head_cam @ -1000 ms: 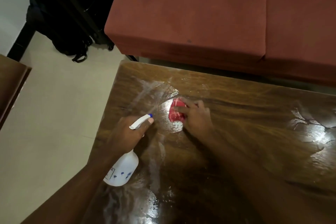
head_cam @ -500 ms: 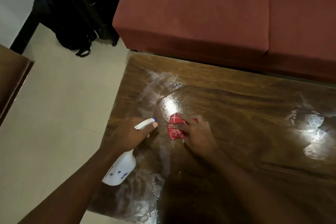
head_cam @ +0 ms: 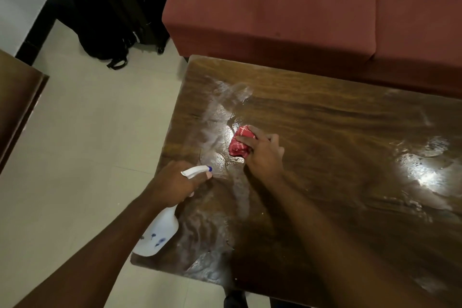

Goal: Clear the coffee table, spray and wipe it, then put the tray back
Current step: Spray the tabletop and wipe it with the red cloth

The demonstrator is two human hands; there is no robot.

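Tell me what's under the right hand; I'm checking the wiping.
A bunched red cloth lies under the right hand, pressed on the wet coffee table. Its part beneath the palm is hidden.

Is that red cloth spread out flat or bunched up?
Bunched up: the red cloth is a crumpled wad gripped in the right hand.

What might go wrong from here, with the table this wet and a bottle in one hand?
1. The left hand holds the spray bottle right over the coffee table edge. If the grip slipped, it would probably fall to the floor.
2. The red cloth gripped by the right hand is bunched small, so the wet patch far to the right may be missed and dry streaky.
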